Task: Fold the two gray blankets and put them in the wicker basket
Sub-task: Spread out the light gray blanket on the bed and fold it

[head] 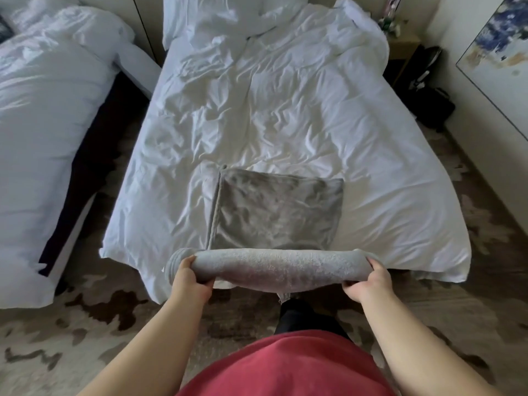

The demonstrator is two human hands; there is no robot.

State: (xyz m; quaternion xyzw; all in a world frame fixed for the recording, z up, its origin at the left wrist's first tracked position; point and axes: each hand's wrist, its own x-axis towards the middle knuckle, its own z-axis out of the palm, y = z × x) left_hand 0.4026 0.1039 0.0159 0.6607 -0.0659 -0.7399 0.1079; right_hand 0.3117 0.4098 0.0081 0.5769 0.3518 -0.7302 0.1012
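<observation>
A wide bed (285, 110) with a rumpled white duvet fills most of the view, its pillows heaped at the far end. A second bed (43, 138), also in white, stands to the left across a narrow gap. Both stand on a pale rug (85, 324) with dark brown blotches. A framed abstract picture (500, 61) in blue and beige leans in at the right edge. Low in the view is the person's red shirt (285, 367).

A gray blanket (274, 210) lies flat on the near part of the bed as a folded rectangle, with layered edges along its left side. Its near edge meets a gray roll (274, 270), lighter in tone, that lies crosswise at the foot of the bed. Whether the roll is the near end of that blanket or a second blanket cannot be told.

Beside the bed on the far right stand a small wooden nightstand (403, 50) and, nearer, a dark bag (428, 104) on the floor.

The hands are well apart, one on each end of the roll. The left hand (190, 277) grips the left end with fingers curled over the top; the right hand (368, 281) grips the right end the same way.
</observation>
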